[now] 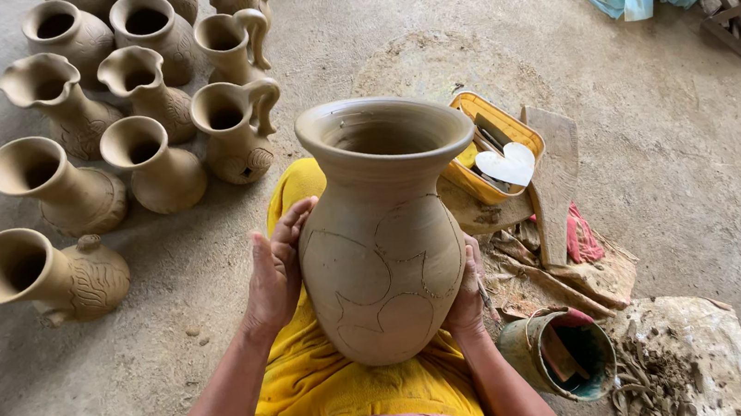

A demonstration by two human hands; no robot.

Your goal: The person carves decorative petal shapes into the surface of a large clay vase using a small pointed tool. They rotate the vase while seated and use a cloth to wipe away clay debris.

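Unfired clay vase (384,244), large, upright on the lap over yellow cloth (316,381); curved lines scored into its belly. Left hand (273,270) flat against the vase's left side, fingers (293,221) pressed together, pointing up. Right hand (469,294) on the right side, mostly hidden behind the vase; finger state cannot be told. Smaller clay jugs (136,105) stand on the floor to the left. Yellow tray (493,143) and a small bucket (559,354) to the right.
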